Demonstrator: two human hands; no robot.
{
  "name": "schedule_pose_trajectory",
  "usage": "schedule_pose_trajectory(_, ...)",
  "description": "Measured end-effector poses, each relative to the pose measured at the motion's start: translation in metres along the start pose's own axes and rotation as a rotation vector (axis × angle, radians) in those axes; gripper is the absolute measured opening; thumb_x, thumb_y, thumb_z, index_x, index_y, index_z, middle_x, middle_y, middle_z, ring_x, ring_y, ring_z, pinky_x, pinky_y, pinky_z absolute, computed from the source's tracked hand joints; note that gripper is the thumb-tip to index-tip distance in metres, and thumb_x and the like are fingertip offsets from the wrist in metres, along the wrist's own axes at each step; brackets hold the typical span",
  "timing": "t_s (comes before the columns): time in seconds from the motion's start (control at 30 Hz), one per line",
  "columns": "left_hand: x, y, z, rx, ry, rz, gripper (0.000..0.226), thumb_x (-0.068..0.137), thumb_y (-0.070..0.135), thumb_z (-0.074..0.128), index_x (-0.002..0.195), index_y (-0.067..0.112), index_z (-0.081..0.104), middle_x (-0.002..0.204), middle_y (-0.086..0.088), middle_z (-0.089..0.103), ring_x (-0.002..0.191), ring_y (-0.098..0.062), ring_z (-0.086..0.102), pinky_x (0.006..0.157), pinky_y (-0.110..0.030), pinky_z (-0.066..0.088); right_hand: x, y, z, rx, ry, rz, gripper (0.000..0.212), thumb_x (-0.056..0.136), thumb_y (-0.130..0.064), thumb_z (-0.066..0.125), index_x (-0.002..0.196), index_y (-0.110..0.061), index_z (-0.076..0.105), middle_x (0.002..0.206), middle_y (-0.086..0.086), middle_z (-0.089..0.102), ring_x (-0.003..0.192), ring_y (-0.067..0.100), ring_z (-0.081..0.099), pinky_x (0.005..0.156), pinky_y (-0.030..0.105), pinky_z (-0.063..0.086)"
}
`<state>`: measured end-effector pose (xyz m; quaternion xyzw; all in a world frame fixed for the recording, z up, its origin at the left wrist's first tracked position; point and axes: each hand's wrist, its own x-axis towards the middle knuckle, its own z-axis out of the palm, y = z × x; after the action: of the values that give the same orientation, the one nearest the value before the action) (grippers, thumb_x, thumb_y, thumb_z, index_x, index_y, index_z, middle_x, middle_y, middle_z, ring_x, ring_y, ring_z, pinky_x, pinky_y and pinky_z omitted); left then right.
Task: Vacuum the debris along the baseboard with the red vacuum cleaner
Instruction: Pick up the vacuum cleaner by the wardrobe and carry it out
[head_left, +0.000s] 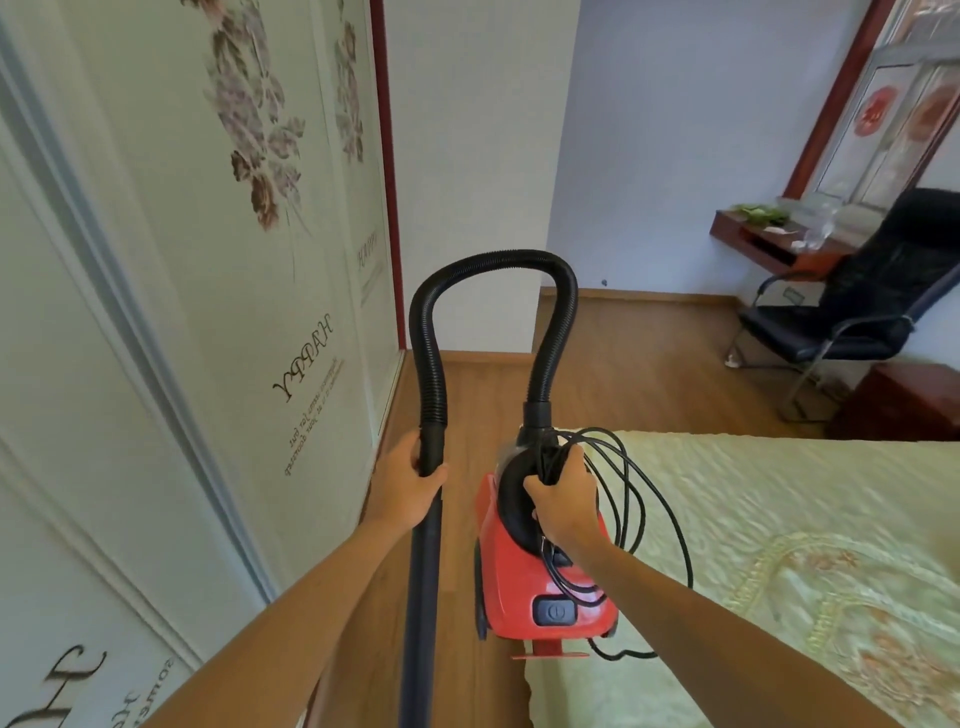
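The red vacuum cleaner (524, 582) hangs in the air between the wardrobe and the bed, carried by its black top handle. My right hand (563, 499) grips that handle together with a bundle of the black power cord (639, 499), whose loops hang to the right. My left hand (410, 480) holds the black wand (422, 597) just below the hose cuff. The ribbed black hose (493, 265) arches from the wand up and over to the vacuum's front. The wooden baseboard (488, 357) runs along the far white wall. No debris can be made out.
A white wardrobe with floral print (197, 312) fills the left side. A bed with a pale green quilt (779, 545) lies at the right. Narrow wooden floor (467, 405) runs between them. A black chair (852, 312), a red-brown wall desk (779, 244) and a low cabinet (904, 400) stand at the far right.
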<state>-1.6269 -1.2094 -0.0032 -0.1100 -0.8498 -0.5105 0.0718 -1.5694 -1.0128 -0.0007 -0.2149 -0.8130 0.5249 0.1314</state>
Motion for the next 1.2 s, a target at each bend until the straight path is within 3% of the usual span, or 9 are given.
schedule_pose_trajectory(0.13,0.071,-0.022,0.018,-0.025,-0.041,0.019,0.043,0.087,0.020,0.072,0.126,0.018,0.055,0.101,0.006,0.066,0.082,-0.005,0.065,0.066,-0.013,0.055,0.060,-0.003,0.023,-0.008,0.031,0.032,0.032,0.086,-0.004,0.063,0.106,-0.014,0.040,0.092,0.016,0.061,0.071,0.035,0.068,0.050,0.041,0.060)
schedule_pose_trajectory(0.23,0.120,-0.040,0.027,-0.031,-0.075,0.014,0.045,0.086,0.026,0.073,0.127,0.022,0.055,0.100,0.006,0.069,0.082,-0.011,0.070,0.071,-0.030,0.062,0.104,-0.008,0.039,-0.012,0.050,0.041,0.032,0.086,-0.005,0.063,0.107,-0.013,0.041,0.093,0.018,0.062,0.070,0.036,0.067,0.048,0.038,0.058)
schedule_pose_trajectory(0.3,0.153,-0.051,0.031,-0.021,-0.093,0.008,0.045,0.086,0.027,0.073,0.127,0.022,0.054,0.096,0.006,0.069,0.077,-0.011,0.070,0.068,-0.034,0.063,0.134,-0.014,0.050,-0.013,0.063,0.048,0.031,0.086,-0.005,0.063,0.106,-0.012,0.041,0.091,0.019,0.062,0.066,0.036,0.066,0.047,0.039,0.058)
schedule_pose_trajectory(0.5,0.244,-0.068,0.045,-0.009,-0.122,-0.007,0.049,0.086,0.028,0.073,0.130,0.021,0.052,0.100,0.002,0.069,0.078,-0.011,0.069,0.069,-0.034,0.063,0.214,-0.033,0.067,-0.012,0.100,0.045,0.030,0.086,-0.007,0.064,0.103,-0.014,0.040,0.090,0.016,0.062,0.069,0.035,0.068,0.049,0.043,0.059)
schedule_pose_trajectory(0.63,0.297,-0.071,0.063,-0.020,-0.130,0.004,0.050,0.086,0.027,0.074,0.130,0.020,0.052,0.104,0.000,0.069,0.080,-0.013,0.069,0.070,-0.038,0.063,0.264,-0.040,0.074,-0.009,0.120,0.058,0.030,0.087,-0.007,0.064,0.104,-0.014,0.040,0.092,0.017,0.062,0.070,0.036,0.069,0.047,0.037,0.059)
schedule_pose_trajectory(0.83,0.376,-0.078,0.098,-0.035,-0.136,0.021,0.045,0.085,0.022,0.075,0.125,0.018,0.055,0.104,0.000,0.067,0.083,-0.015,0.068,0.075,-0.039,0.062,0.347,-0.034,0.083,-0.023,0.131,0.078,0.032,0.086,-0.009,0.065,0.106,-0.014,0.041,0.092,0.014,0.062,0.071,0.034,0.069,0.050,0.044,0.060)
schedule_pose_trajectory(1.03,0.469,-0.090,0.144,-0.037,-0.155,0.007,0.041,0.084,0.024,0.076,0.118,0.027,0.055,0.101,0.003,0.068,0.084,-0.017,0.069,0.074,-0.044,0.062,0.451,-0.024,0.090,-0.014,0.115,0.091,0.035,0.085,-0.010,0.067,0.109,-0.015,0.041,0.095,0.014,0.062,0.074,0.033,0.069,0.052,0.045,0.061)
schedule_pose_trajectory(1.2,0.543,-0.081,0.181,-0.009,-0.147,-0.009,0.043,0.085,0.023,0.074,0.123,0.017,0.056,0.102,0.000,0.068,0.082,-0.018,0.068,0.075,-0.038,0.062,0.538,-0.022,0.090,-0.020,0.097,0.094,0.036,0.085,-0.011,0.067,0.111,-0.015,0.041,0.096,0.014,0.062,0.074,0.033,0.069,0.052,0.043,0.061)
